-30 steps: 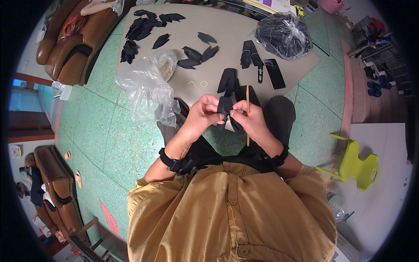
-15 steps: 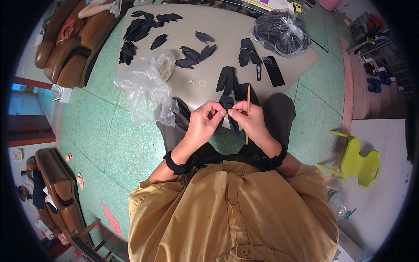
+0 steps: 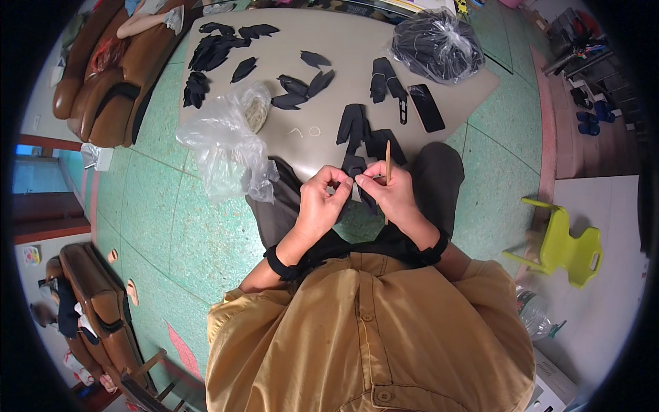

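My left hand (image 3: 318,200) and my right hand (image 3: 398,198) meet over my lap at the table's near edge. Both pinch a strip of black cloth (image 3: 354,164) between thumb and forefinger. A thin wooden stick (image 3: 388,163) stands up along my right hand, tucked among its fingers. The exact pinched spot is covered by my fingertips. Just beyond lie further folded black cloth pieces (image 3: 353,123). A loose pale band (image 3: 314,131) rests on the table to the left, beside a crumpled clear plastic bag (image 3: 223,147) with several pale bands in it.
Several black cloth pieces (image 3: 293,85) are scattered over the beige table (image 3: 343,51). At right lie a banded black bundle (image 3: 379,79), a phone (image 3: 427,108) and a full clear bag (image 3: 439,48). A yellow-green chair (image 3: 566,247) and a plastic bottle (image 3: 534,312) stand right; brown sofas (image 3: 117,99) left.
My hands keep their pinch on the black cloth, with barely any movement. The whole view has shifted slightly, and the wooden stick leans a little differently.
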Tool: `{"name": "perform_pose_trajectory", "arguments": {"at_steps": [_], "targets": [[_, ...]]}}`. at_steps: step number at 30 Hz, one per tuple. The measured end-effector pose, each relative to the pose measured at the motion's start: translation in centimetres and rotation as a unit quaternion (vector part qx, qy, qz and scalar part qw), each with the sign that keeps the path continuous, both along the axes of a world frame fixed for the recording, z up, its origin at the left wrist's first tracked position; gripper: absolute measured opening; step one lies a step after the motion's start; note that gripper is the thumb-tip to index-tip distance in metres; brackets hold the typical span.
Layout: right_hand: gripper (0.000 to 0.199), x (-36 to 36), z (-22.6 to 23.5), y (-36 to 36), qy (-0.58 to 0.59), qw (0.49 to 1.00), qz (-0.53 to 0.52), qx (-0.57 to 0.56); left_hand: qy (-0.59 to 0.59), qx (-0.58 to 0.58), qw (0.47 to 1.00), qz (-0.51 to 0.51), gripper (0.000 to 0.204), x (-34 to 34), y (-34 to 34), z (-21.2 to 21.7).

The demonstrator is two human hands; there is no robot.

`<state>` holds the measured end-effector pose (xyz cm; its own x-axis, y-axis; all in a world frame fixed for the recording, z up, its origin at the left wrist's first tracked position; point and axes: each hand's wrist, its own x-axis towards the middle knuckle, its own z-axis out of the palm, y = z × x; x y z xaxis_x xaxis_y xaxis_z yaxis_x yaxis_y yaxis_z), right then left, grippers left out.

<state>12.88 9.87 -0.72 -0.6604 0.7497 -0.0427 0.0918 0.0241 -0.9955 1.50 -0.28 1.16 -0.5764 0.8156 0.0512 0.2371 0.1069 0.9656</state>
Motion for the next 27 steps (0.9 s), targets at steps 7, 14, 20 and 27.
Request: {"name": "perform_pose_trajectory", "arguments": {"at_steps": [7,14,20,27], "targets": [[0.016,-0.3,-0.5,0.2,-0.002,1.0,-0.007,0.002,-0.029,0.004,0.999,0.035,0.011,0.5,0.1,-0.6],[0.019,-0.5,-1.1,0.0,-0.012,0.999,-0.023,0.019,0.004,-0.017,0.997,0.074,0.011,1.0,0.4,0.3],[0.018,-0.7,-1.1,-0.3,-0.029,0.999,-0.03,0.017,0.008,-0.023,0.997,0.079,0.011,1.0,0.4,-0.4],[0.019,-1.1,-1.5,-0.1,-0.033,0.999,-0.041,0.009,0.02,-0.067,0.995,0.073,0.015,0.6,0.7,-1.0]]}}
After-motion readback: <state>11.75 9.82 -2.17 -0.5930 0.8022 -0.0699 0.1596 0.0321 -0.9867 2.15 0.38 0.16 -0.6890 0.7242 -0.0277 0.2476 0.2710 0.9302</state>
